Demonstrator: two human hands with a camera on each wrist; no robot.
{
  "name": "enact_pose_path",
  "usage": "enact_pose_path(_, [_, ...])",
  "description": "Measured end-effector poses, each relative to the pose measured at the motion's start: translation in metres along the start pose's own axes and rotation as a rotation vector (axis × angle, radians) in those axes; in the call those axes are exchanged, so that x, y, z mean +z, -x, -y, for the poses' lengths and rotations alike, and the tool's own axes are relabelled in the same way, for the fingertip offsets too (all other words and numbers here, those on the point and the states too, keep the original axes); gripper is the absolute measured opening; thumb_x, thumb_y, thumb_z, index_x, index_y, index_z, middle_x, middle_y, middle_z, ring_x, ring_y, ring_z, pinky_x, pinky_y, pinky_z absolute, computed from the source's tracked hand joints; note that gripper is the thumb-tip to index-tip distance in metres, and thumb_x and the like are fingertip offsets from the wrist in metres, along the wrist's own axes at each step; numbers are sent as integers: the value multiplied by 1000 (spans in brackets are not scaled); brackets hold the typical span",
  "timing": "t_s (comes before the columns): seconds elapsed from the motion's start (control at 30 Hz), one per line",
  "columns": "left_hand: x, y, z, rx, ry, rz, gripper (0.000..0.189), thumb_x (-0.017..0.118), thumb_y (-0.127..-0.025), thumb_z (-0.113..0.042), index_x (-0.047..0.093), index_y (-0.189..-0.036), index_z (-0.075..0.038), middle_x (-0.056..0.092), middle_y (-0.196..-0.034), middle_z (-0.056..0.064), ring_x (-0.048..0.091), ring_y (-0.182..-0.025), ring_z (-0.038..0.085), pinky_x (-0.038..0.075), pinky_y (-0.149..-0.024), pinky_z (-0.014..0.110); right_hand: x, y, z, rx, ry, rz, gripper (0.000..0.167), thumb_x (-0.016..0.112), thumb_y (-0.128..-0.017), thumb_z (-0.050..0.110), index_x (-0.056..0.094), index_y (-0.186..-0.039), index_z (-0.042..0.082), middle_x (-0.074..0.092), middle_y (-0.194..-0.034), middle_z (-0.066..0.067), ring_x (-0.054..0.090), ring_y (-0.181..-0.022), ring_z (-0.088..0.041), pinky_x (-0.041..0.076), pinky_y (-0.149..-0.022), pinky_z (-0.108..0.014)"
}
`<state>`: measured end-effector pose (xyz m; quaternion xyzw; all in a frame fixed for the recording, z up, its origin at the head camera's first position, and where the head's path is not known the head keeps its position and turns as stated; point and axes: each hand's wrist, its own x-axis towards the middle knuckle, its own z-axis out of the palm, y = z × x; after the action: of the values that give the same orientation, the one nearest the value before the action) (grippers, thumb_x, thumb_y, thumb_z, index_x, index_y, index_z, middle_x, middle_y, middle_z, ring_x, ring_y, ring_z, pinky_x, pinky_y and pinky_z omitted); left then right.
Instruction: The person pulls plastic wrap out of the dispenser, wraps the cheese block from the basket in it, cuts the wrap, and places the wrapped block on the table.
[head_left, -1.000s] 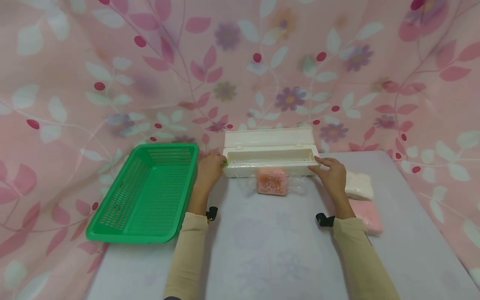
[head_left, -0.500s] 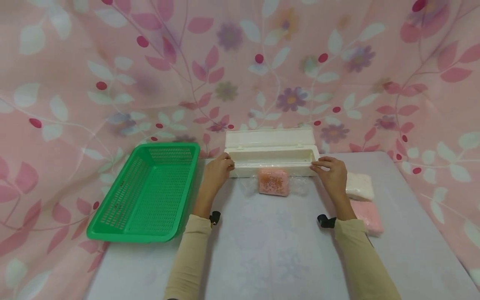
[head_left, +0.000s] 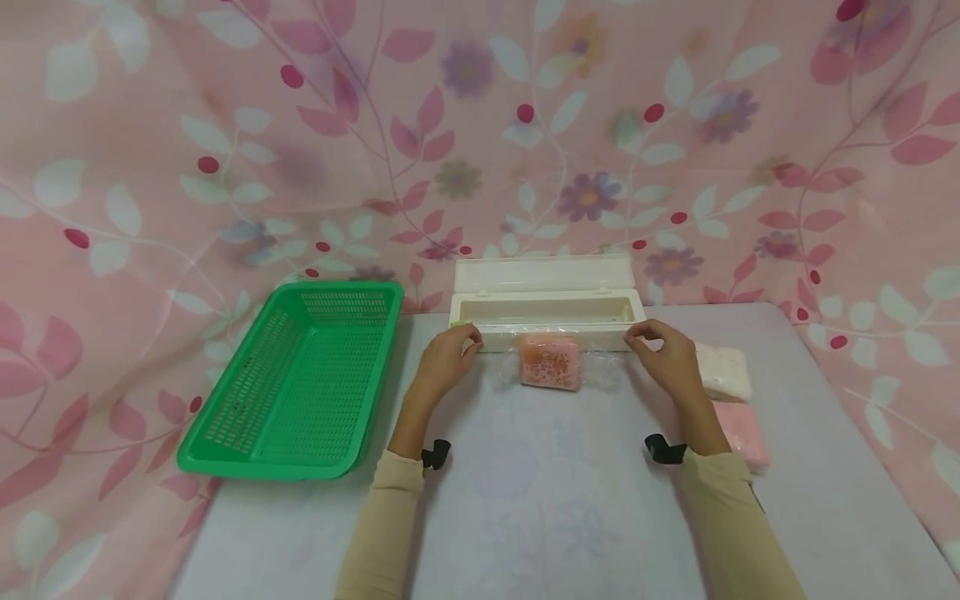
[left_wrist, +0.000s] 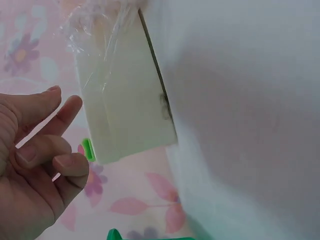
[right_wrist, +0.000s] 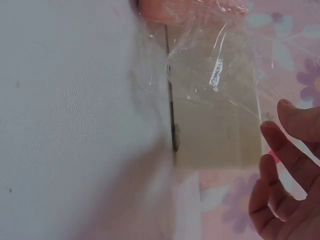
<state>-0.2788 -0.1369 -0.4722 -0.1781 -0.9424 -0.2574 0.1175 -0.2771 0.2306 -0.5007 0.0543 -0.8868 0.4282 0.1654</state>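
Note:
A long white box (head_left: pixel 555 312) with its lid raised stands at the back of the table. Against its front lies a pink block with brownish speckles (head_left: pixel 551 363), in loose clear plastic film (right_wrist: pixel 216 75). My left hand (head_left: pixel 444 357) is at the box's front left corner, near a small green tab (left_wrist: pixel 88 149); its thumb and forefinger are apart, with nothing seen between them. At the front right corner is my right hand (head_left: pixel 669 357), fingers loosely bent, the forefinger close to the box edge. Whether that fingertip touches the box or film, I cannot tell.
A green plastic basket (head_left: pixel 378 400) stands on the left, with no contents showing. To the right of my right hand lie a white wrapped block (head_left: pixel 723 372) and a pink wrapped block (head_left: pixel 742 433). A flowered curtain (head_left: pixel 480 167) hangs behind the table.
My left hand has come off the box's left end and shifted right and toward me. My right hand's fingers have drawn slightly back from the right end. The speckled block stays in front.

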Motion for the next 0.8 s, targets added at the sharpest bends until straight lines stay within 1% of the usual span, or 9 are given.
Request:
enact_pose_path(0.07, [4,3,-1,-53,67,37,6,68,-94,-13,65,-99,-11,71,-105,4,64,-88,21,50,-76,38,-1,3,1,-13,-14,39,12,68,-94,16,67,-100,6,70,-98,-14,62,-100,-35,43,-86,-53])
enact_pose_path(0.17, [11,8,-1,-106,147,87,8,64,-97,-14,62,-104,-11,70,-111,6,61,-87,21,50,-76,38,0,8,2,-34,-29,106,10,65,-96,13,63,-104,6,70,-98,-14,64,-102,-35,45,-82,-52])
enact_pose_path(0.23, [16,12,-1,-127,195,113,7,61,-98,-14,59,-105,-12,68,-117,9,62,-91,22,50,-78,39,1,11,3,-34,-35,156,11,63,-97,13,61,-106,7,70,-99,-13,64,-104,-34,47,-78,-46])
enact_pose_path(0.3, [21,14,-1,-127,223,126,7,59,-99,-14,56,-106,-13,67,-120,11,63,-99,23,50,-82,40,3,14,4,-28,-36,206,12,60,-99,15,59,-109,8,69,-103,-13,62,-109,-34,47,-75,-43])
enact_pose_path(0.4, [30,18,-4,-145,273,139,14,61,-99,-23,52,-107,-14,65,-120,12,63,-96,26,50,-81,41,6,19,7,-14,-49,274,17,57,-101,22,56,-112,8,68,-110,-15,59,-114,-36,49,-80,-46])
enact_pose_path(0.53, [42,19,-14,-157,284,133,38,73,-90,-37,51,-111,-15,64,-114,8,58,-89,22,49,-80,40,13,22,12,7,-67,328,28,57,-101,35,56,-115,10,66,-115,-15,59,-116,-36,49,-86,-53])
enact_pose_path(0.6, [48,18,-18,-149,255,124,43,78,-85,-36,50,-111,-15,64,-111,5,58,-95,18,50,-82,38,19,23,14,19,-67,345,32,61,-98,39,56,-114,12,66,-116,-14,60,-114,-35,50,-84,-52])
enact_pose_path(0.67, [53,16,-23,-139,237,115,41,79,-85,-29,51,-111,-14,64,-109,4,59,-96,18,50,-83,37,25,24,16,13,-58,357,33,65,-96,38,56,-113,12,66,-115,-15,60,-113,-36,51,-81,-50])
enact_pose_path(0.8, [59,11,-29,-112,225,92,26,72,-91,-13,53,-110,-13,66,-110,5,61,-97,18,51,-82,36,36,26,18,-32,-61,345,25,68,-94,26,57,-110,9,66,-113,-15,62,-111,-38,50,-82,-52])
